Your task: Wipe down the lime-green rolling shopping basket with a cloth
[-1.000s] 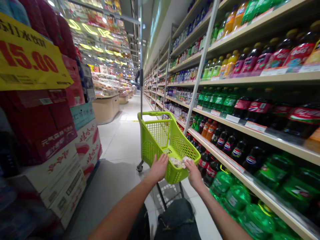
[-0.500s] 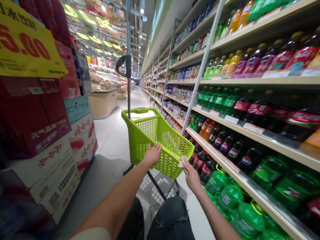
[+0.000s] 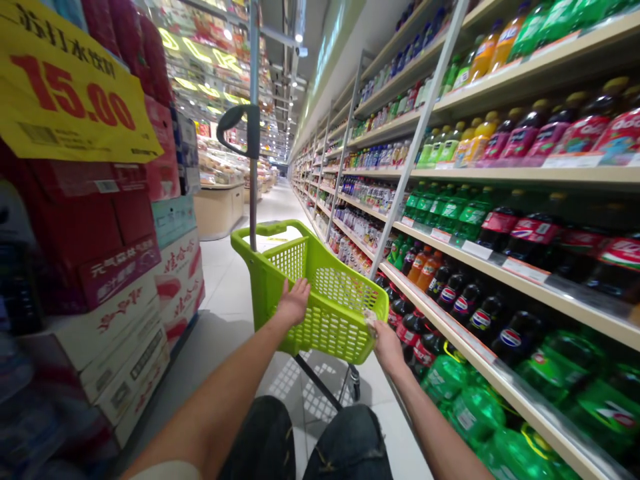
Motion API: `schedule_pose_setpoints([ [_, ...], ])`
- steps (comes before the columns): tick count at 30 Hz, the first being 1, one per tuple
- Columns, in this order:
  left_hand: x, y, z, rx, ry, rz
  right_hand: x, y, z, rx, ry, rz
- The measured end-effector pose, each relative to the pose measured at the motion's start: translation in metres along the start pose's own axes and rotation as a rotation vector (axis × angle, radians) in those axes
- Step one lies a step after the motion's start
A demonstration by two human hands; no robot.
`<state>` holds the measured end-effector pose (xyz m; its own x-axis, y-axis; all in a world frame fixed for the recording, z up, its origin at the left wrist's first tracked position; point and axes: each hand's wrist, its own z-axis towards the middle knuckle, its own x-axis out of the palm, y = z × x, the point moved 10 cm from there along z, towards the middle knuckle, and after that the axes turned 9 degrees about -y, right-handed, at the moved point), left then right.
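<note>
A lime-green plastic shopping trolley basket (image 3: 345,333) with perforated walls stands in front of my knees, on a dark wheeled frame. My left hand (image 3: 293,305) lies against the upper edge of its near wall, fingers stretched out and holding nothing. At the basket's right corner, my right hand (image 3: 388,345) pinches a crumpled whitish tissue or cloth (image 3: 369,318) against the rim. A grey pole with a dark looped handle (image 3: 253,131) rises from the basket's far left end. No goods show inside the basket.
Shelves of soft drink bottles (image 3: 480,320) run along the right side, close to my right arm. Stacked drink cartons (image 3: 125,360) stand at left under a yellow price sign (image 3: 75,93). A tiled aisle floor (image 3: 227,280) stretches ahead, past a display counter (image 3: 215,210).
The view has shifted slightly left. The basket appears a little further left and turned slightly. My left hand stays at the near wall, and my right hand keeps the tissue at the corner.
</note>
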<state>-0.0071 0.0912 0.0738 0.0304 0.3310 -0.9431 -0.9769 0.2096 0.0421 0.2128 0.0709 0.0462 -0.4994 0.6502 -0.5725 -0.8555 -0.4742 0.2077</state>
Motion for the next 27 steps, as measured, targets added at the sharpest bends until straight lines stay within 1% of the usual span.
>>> schedule_pose_setpoints([
  [2, 0.004, 0.015, -0.003, -0.034, 0.023, 0.026, 0.006, 0.006, 0.001, -0.006, -0.04, 0.005],
  [4, 0.006, 0.02, -0.009, -0.027, 0.017, 0.026, 0.021, 0.03, 0.006, -0.025, -0.07, 0.023],
  [6, 0.005, 0.02, -0.014, -0.004, 0.003, 0.027, 0.039, 0.058, 0.013, -0.061, -0.053, 0.045],
  [7, 0.004, 0.02, -0.017, 0.015, -0.001, 0.032, 0.046, 0.068, 0.016, -0.078, -0.028, 0.052],
  [8, 0.001, 0.023, -0.019, 0.019, -0.011, 0.042, 0.051, 0.073, 0.018, -0.087, 0.001, 0.053],
  [9, -0.003, 0.028, -0.021, 0.0, -0.024, 0.056, 0.053, 0.071, 0.018, -0.083, 0.032, 0.045],
  [10, -0.007, 0.036, -0.023, -0.032, -0.045, 0.072, 0.052, 0.064, 0.016, -0.066, 0.059, 0.029],
  [12, -0.016, 0.049, -0.028, -0.097, -0.084, 0.095, 0.044, 0.04, 0.011, -0.004, 0.088, -0.015],
  [13, -0.019, 0.052, -0.03, -0.11, -0.096, 0.1, 0.04, 0.031, 0.009, 0.026, 0.088, -0.033],
  [14, -0.02, 0.052, -0.033, -0.104, -0.1, 0.102, 0.038, 0.026, 0.008, 0.048, 0.082, -0.041],
  [15, -0.02, 0.049, -0.035, -0.088, -0.099, 0.1, 0.037, 0.029, 0.009, 0.059, 0.074, -0.037],
  [16, -0.021, 0.047, -0.037, -0.076, -0.098, 0.098, 0.039, 0.038, 0.011, 0.057, 0.069, -0.023],
  [17, -0.021, 0.045, -0.038, -0.067, -0.099, 0.097, 0.044, 0.054, 0.014, 0.038, 0.069, 0.002],
  [19, -0.023, 0.04, -0.041, -0.029, -0.103, 0.097, 0.054, 0.094, 0.022, -0.04, 0.086, 0.062],
  [20, -0.025, 0.04, -0.042, -0.016, -0.108, 0.102, 0.059, 0.111, 0.026, -0.078, 0.099, 0.085],
  [21, -0.028, 0.043, -0.043, -0.02, -0.118, 0.114, 0.063, 0.12, 0.028, -0.101, 0.113, 0.097],
  [22, -0.032, 0.049, -0.044, -0.039, -0.137, 0.131, 0.064, 0.122, 0.03, -0.102, 0.124, 0.096],
  [23, -0.037, 0.055, -0.045, -0.064, -0.16, 0.149, 0.064, 0.115, 0.03, -0.081, 0.129, 0.084],
  [25, -0.045, 0.065, -0.048, -0.106, -0.207, 0.173, 0.058, 0.087, 0.028, -0.002, 0.107, 0.047],
  [27, -0.047, 0.067, -0.051, -0.106, -0.223, 0.173, 0.051, 0.064, 0.027, 0.055, 0.058, 0.045],
])
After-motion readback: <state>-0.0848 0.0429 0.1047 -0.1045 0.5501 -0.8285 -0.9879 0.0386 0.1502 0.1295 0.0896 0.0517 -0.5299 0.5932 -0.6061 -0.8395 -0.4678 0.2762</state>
